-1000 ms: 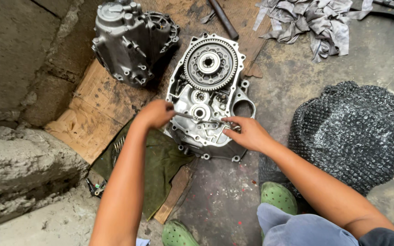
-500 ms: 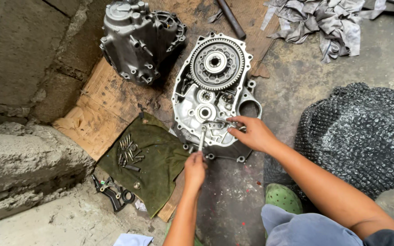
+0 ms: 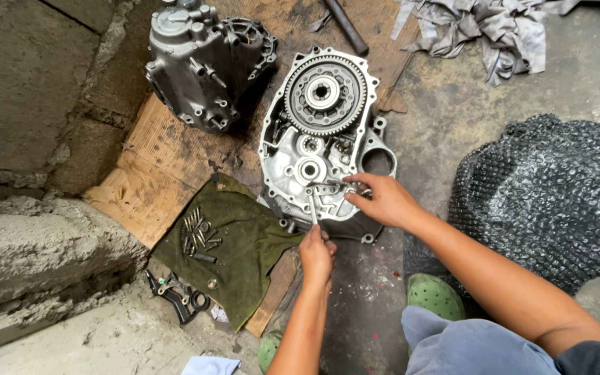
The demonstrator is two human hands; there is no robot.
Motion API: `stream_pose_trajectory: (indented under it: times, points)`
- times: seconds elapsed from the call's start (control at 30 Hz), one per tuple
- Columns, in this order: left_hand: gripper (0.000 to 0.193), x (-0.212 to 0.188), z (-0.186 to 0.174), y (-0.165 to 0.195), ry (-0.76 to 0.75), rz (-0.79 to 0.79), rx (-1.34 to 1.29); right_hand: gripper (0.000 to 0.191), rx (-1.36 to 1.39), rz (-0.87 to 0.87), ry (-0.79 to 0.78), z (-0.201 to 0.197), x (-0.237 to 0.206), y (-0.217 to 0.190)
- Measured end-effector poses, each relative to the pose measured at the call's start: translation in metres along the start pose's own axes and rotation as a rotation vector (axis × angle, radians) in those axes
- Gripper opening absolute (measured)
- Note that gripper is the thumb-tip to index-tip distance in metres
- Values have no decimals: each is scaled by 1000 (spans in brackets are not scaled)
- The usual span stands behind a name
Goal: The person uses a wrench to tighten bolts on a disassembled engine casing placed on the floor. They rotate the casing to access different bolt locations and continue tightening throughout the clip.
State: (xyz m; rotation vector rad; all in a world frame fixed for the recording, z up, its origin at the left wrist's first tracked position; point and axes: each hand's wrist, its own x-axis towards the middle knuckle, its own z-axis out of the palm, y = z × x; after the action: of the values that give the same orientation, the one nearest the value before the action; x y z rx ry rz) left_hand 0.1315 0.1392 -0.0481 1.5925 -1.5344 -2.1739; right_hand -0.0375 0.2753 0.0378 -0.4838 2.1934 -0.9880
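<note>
1. The left hand (image 3: 317,255) reaches up from the bottom edge, forearm nearly straight, fingers curled shut around the lower end of a slim silver metal wrench (image 3: 313,208).
2. The wrench runs up from that grip; its far end sits on a fitting in the lower part of the open cast-aluminium gearbox case (image 3: 293,156), which lies flat on the concrete floor (image 3: 446,118).
3. The right hand (image 3: 382,199) comes in from the lower right, forearm slanting across the picture, wrist bent, fingertips pinched on a small metal part just right of the wrench's upper end; what that part is cannot be made out.
4. Above both grips, the large toothed steel gear (image 3: 325,96) sits in the case.
5. Left of the left hand lies a dark green cloth (image 3: 244,250) carrying loose bolts (image 3: 197,230).
6. The palms of both hands are hidden; the person's elbows and body are cut off by the frame, apart from grey trousers (image 3: 473,344) and green shoes (image 3: 435,295).
</note>
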Motion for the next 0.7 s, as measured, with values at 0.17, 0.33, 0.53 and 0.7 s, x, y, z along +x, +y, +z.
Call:
stream_pose_trajectory:
  times: [0.17, 0.33, 0.53, 0.7]
  points:
    - [39, -2, 17, -4, 17, -57, -54, 46, 77, -196, 98, 6, 5, 8]
    - [44, 11, -10, 3, -89, -110, 20, 46, 89, -237, 92, 7, 9, 15]
    - [47, 95, -109, 97, -306, -369, 760, 47, 77, -182, 50, 5, 6, 11]
    - [48, 169, -76, 187, -493, 99, 1524, 50, 25, -104, 24, 2, 4, 8]
